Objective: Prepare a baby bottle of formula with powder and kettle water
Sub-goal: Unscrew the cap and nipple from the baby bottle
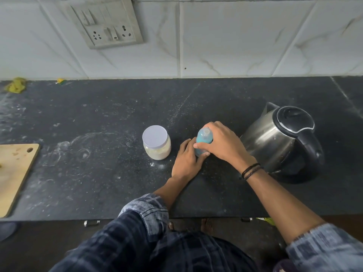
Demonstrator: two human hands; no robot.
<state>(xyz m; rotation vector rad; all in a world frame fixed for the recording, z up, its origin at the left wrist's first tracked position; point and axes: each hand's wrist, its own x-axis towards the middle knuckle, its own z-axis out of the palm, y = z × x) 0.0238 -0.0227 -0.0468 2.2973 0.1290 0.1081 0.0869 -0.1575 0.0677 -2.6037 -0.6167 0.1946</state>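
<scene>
A small blue baby bottle stands upright on the dark counter, its teat on top. My right hand curls over the bottle's upper part from the right. Around its lower body my left hand grips from the left. To the left of the bottle sits a clear jar of pale powder with a white lid on. A steel electric kettle with a black lid and handle stands to the right, its lid down.
A wooden cutting board lies at the counter's left edge. A yellow-green cloth and a small yellow scrap sit by the tiled wall. A socket panel is on the wall. White powder marks dust the counter.
</scene>
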